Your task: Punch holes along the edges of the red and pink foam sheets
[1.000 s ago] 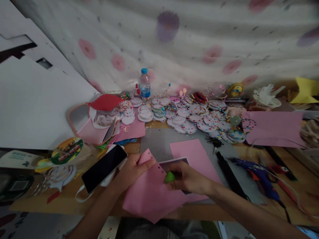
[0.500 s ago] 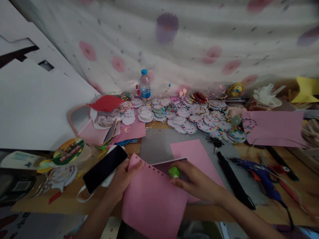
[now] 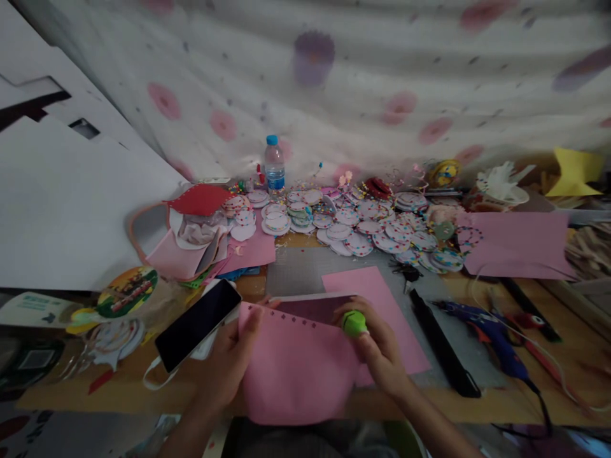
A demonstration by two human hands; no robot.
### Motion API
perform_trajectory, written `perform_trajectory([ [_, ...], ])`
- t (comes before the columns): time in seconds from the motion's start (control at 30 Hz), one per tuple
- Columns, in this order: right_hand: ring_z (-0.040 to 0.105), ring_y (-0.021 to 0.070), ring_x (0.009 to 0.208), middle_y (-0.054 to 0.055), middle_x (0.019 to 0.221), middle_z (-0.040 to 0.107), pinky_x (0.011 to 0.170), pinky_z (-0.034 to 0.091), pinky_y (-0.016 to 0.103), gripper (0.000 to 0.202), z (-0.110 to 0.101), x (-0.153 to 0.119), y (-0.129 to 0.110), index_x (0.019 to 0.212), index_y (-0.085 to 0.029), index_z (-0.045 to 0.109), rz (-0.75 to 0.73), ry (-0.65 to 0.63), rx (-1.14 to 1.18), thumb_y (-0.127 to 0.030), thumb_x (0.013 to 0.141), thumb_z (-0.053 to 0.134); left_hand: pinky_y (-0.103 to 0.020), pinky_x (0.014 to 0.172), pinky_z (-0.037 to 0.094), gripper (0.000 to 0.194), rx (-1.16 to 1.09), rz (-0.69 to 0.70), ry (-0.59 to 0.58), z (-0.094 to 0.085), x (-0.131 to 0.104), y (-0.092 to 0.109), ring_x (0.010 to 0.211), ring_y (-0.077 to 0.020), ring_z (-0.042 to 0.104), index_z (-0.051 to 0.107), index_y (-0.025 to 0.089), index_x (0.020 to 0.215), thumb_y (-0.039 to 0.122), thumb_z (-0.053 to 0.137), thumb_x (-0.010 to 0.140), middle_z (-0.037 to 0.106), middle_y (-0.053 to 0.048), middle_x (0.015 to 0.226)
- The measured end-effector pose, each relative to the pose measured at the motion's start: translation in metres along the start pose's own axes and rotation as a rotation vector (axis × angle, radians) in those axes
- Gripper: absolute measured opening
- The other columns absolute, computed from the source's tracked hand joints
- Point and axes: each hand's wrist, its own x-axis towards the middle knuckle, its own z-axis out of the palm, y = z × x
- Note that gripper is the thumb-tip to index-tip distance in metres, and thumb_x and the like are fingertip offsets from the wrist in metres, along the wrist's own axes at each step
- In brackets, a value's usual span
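Observation:
My left hand (image 3: 233, 356) pinches the left edge of a pink foam or paper sheet (image 3: 298, 375), its thumb on the near face. A row of small flower-shaped holes runs along the sheet's upper edge from the left. Closed around a small green craft punch (image 3: 354, 324), my right hand (image 3: 384, 350) is at the sheet's upper right, with the thumb against the punch. The punch's jaw is hidden, so I cannot tell whether it is on the edge. Behind the held sheet, a second pink sheet (image 3: 377, 286) lies on the grey cutting mat (image 3: 296, 270).
A phone (image 3: 198, 324) lies left of the hands. Piles of bead-trimmed white discs (image 3: 358, 242) stretch along the back by a water bottle (image 3: 274, 168). On the right are a black cutter-like tool (image 3: 442, 346), keys (image 3: 407, 273) and a blue glue gun (image 3: 491, 337).
My right hand has moved slightly right with the green punch and turned it. The pink sheet's lower edge has lifted, and its upper edge is more level. The view has shifted slightly.

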Motion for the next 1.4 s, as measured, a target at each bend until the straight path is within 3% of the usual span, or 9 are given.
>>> perform_trajectory([
  [0.17, 0.055, 0.0178, 0.077, 0.004, 0.084, 0.06, 0.069, 0.044, 0.028, 0.027, -0.002, 0.017, 0.003, 0.098, -0.019, 0.055, 0.197, 0.002, -0.064, -0.043, 0.089, 0.046, -0.03, 0.076, 0.05, 0.054, 0.042, -0.023, -0.024, 0.004, 0.011, -0.001, 0.095, -0.0285, 0.064, 0.067, 0.014, 0.108, 0.058, 0.055, 0.079, 0.071, -0.011, 0.098],
  [0.33, 0.057, 0.0179, 0.081, 0.003, 0.088, 0.063, 0.072, 0.045, 0.026, 0.029, -0.013, 0.022, -0.005, 0.099, -0.02, 0.057, 0.203, -0.172, -0.161, -0.039, 0.078, 0.064, -0.027, 0.078, 0.047, 0.048, 0.088, 0.04, 0.014, -0.002, 0.016, -0.001, 0.104, -0.0271, 0.058, 0.066, 0.016, 0.109, 0.054, 0.054, 0.082, 0.069, -0.01, 0.103],
  [0.43, 0.058, 0.017, 0.076, 0.002, 0.084, 0.064, 0.066, 0.045, 0.024, 0.034, -0.017, 0.019, -0.004, 0.099, -0.021, 0.059, 0.228, -0.205, -0.185, -0.039, 0.073, 0.07, -0.025, 0.066, 0.047, 0.044, 0.131, 0.011, 0.068, -0.007, 0.016, 0.001, 0.086, -0.0249, 0.062, 0.068, 0.014, 0.093, 0.054, 0.058, 0.079, 0.07, -0.008, 0.084],
  [0.57, 0.058, 0.0167, 0.074, 0.002, 0.081, 0.063, 0.067, 0.046, 0.025, 0.035, -0.021, 0.017, 0.003, 0.097, -0.02, 0.059, 0.261, -0.119, -0.116, -0.041, 0.072, 0.071, -0.022, 0.057, 0.041, 0.035, 0.246, 0.057, 0.084, -0.014, 0.017, 0.005, 0.066, -0.0175, 0.057, 0.067, 0.014, 0.076, 0.049, 0.064, 0.075, 0.064, -0.002, 0.067],
  [0.8, 0.058, 0.017, 0.077, 0.004, 0.083, 0.061, 0.07, 0.049, 0.026, 0.035, -0.024, 0.01, 0.008, 0.093, -0.018, 0.057, 0.323, -0.007, 0.018, -0.039, 0.07, 0.073, -0.022, 0.065, 0.043, 0.023, 0.43, 0.194, -0.054, -0.022, 0.025, 0.013, 0.076, -0.0183, 0.059, 0.068, 0.017, 0.083, 0.039, 0.061, 0.08, 0.067, -0.002, 0.079],
  [1.0, 0.057, 0.0168, 0.074, 0.003, 0.078, 0.06, 0.067, 0.049, 0.026, 0.038, -0.025, 0.01, 0.006, 0.093, -0.018, 0.059, 0.32, -0.067, -0.04, -0.041, 0.067, 0.075, -0.035, 0.098, 0.037, 0.028, 0.688, 0.679, 0.173, -0.008, 0.021, 0.021, 0.111, -0.0234, 0.052, 0.056, 0.021, 0.113, 0.027, 0.053, 0.086, 0.059, -0.008, 0.116],
  [1.17, 0.057, 0.0162, 0.075, 0.001, 0.078, 0.06, 0.07, 0.048, 0.027, 0.038, -0.015, 0.028, -0.008, 0.093, -0.02, 0.058, 0.312, -0.162, 0.112, -0.039, 0.066, 0.076, -0.04, 0.102, 0.032, 0.031, 0.906, 0.841, -0.22, 0.035, 0.004, 0.033, 0.114, -0.0243, 0.049, 0.055, 0.021, 0.116, 0.029, 0.053, 0.086, 0.059, -0.008, 0.118],
  [1.27, 0.056, 0.0147, 0.07, -0.001, 0.074, 0.058, 0.065, 0.047, 0.025, 0.038, -0.003, 0.034, -0.015, 0.087, -0.02, 0.056, 0.365, -0.145, 0.251, -0.043, 0.065, 0.076, -0.04, 0.096, 0.034, 0.017, 0.938, 0.758, -0.343, 0.052, 0.003, 0.032, 0.09, -0.0212, 0.059, 0.062, 0.021, 0.093, 0.024, 0.046, 0.09, 0.066, -0.005, 0.091],
  [1.4, 0.052, 0.0127, 0.066, -0.002, 0.07, 0.053, 0.06, 0.043, 0.023, 0.034, -0.004, 0.038, -0.018, 0.084, -0.02, 0.055, 0.407, -0.169, 0.267, -0.045, 0.069, 0.071, -0.028, 0.071, 0.04, 0.019, 0.881, 0.583, -0.381, 0.049, 0.002, 0.03, 0.075, -0.0185, 0.057, 0.061, 0.021, 0.08, 0.023, 0.046, 0.089, 0.064, -0.002, 0.076],
])
